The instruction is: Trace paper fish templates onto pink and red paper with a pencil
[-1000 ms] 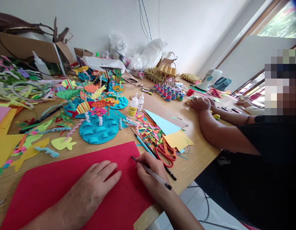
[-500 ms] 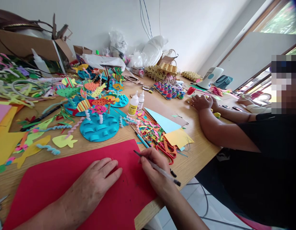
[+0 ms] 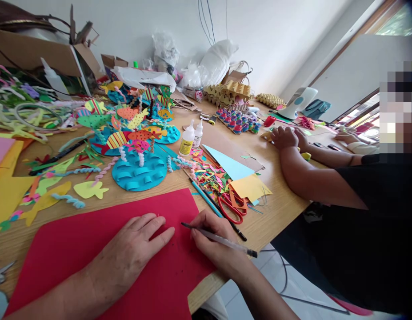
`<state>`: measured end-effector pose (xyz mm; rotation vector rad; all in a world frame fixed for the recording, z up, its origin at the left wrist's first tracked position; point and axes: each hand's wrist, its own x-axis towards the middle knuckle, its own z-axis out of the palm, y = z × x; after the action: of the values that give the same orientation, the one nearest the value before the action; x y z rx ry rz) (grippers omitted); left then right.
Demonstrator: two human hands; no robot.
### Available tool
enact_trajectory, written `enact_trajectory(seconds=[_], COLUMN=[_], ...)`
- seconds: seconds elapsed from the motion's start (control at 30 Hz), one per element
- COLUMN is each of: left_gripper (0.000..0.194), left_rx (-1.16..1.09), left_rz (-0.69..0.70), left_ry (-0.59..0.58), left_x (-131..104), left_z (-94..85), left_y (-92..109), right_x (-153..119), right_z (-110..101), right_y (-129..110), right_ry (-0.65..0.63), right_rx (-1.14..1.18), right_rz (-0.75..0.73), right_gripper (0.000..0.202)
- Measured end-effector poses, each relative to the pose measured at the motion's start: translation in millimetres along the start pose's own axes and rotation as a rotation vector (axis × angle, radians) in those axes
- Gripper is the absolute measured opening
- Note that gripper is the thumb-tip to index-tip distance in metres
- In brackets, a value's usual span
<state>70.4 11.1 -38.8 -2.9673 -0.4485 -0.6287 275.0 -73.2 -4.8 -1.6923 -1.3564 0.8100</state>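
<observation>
A large sheet of red paper (image 3: 72,231) lies at the table's near edge. My left hand (image 3: 135,242) rests flat on it, fingers stretched out. In my right hand (image 3: 215,240) is a pen (image 3: 222,240) with a clear barrel and dark ends, gripped between thumb and fingers. Its tip is over the red paper, just right of my left fingertips; whether it touches I cannot tell. Small dark marks show on the sheet below. Just beyond my right hand lie red-handled scissors (image 3: 230,208), a blue pencil-like stick (image 3: 206,198) and a heap of coloured paper scraps (image 3: 209,175).
Past the sheet stands a blue paper disc (image 3: 139,175) with paper fish on fuzzy stems. Two glue bottles (image 3: 187,140) stand behind it. Fuzzy stems (image 3: 29,118) and paper cutouts crowd the left. A co-worker's hands (image 3: 286,138) rest on the table at right.
My right hand has moved slightly down, bringing the pen tip lower on the red paper. My left hand stays flat. The view has shifted a little.
</observation>
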Motion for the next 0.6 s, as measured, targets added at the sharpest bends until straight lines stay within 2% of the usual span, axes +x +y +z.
enact_trajectory(seconds=[0.17, 0.6], left_gripper=[0.059, 0.054], left_rx=[0.004, 0.021], left_rz=[-0.02, -0.016], left_ry=[-0.046, -0.056], left_x=[-3.5, -2.5], left_z=[6.0, 5.5], left_y=[1.8, 1.8], right_x=[-0.8, 0.6], right_z=[1.5, 1.6], right_y=[-3.0, -3.4], right_ry=[-0.005, -0.039], right_rx=[-0.047, -0.084], right_rz=[-0.064, -0.075], right_gripper=[0.009, 0.01])
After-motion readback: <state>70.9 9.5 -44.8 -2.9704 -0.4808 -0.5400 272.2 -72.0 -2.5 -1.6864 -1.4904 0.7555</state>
